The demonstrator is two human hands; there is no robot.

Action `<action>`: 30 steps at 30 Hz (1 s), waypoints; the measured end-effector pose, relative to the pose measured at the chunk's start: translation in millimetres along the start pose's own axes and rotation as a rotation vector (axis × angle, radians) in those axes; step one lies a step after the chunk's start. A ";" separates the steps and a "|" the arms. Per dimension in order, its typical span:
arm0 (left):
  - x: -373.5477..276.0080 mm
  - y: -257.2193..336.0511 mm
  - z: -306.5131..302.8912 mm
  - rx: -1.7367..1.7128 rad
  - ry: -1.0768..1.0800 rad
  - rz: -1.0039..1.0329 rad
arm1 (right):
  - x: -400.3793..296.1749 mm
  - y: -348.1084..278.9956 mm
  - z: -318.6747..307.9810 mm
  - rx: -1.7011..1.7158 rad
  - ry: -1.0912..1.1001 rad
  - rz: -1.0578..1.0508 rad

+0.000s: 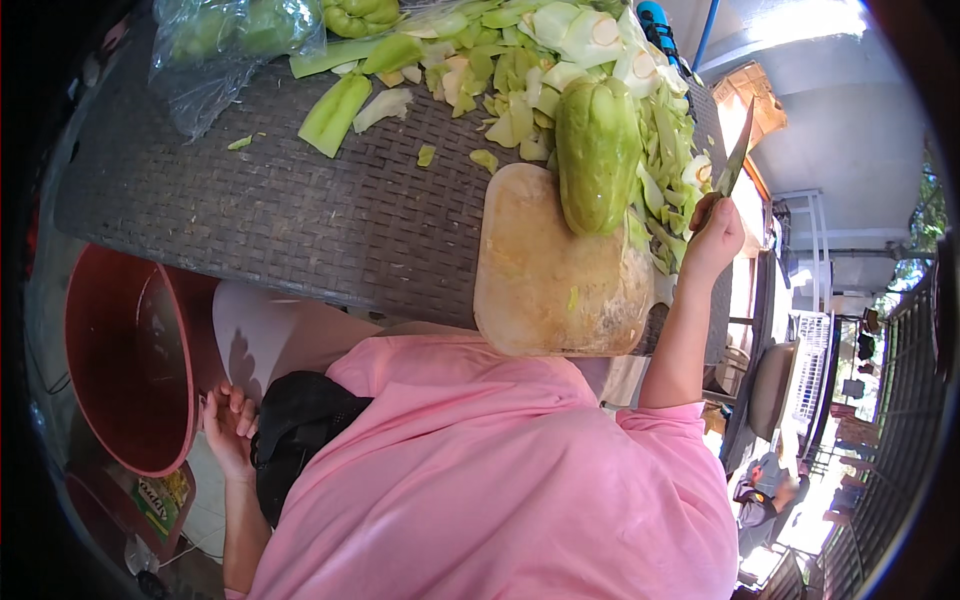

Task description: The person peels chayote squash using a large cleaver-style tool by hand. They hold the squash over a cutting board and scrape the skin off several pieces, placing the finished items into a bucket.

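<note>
A knife (736, 154) is gripped in my right hand (716, 232), its blade pointing away from me past the table's right edge. Left of that hand, a large pale green chayote (598, 157) lies across the far edge of a worn, stained cutting board (559, 270). Green peelings and cut pieces (517, 112) are heaped behind and to the right of the board. My left hand (231, 427) hangs low beside a red plastic tub (127, 360), its fingers loosely curled and no object visible in them.
The dark woven-pattern table (300, 202) stretches to the left. On its far left lies a clear plastic bag (232, 52) with green vegetables, near another chayote (361, 15). A black bag (300, 431) rests at my left side. Another person (761, 499) is in the right background.
</note>
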State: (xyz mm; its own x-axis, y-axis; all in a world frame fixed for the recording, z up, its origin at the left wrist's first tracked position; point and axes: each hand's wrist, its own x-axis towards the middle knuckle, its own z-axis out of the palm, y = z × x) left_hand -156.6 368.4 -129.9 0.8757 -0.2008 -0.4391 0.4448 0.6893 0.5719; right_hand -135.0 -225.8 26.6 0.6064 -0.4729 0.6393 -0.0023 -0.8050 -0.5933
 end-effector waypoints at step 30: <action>1.1 -1.4 0.0 0.032 0.018 0.002 | 0.7 -2.8 -6.6 0.013 0.004 0.004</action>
State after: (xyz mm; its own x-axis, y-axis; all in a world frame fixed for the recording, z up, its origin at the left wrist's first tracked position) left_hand -156.3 367.2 -131.2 0.8729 -0.1867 -0.4507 0.4495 0.6667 0.5945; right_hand -139.9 -226.2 31.9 0.6030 -0.4778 0.6388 0.0052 -0.7984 -0.6021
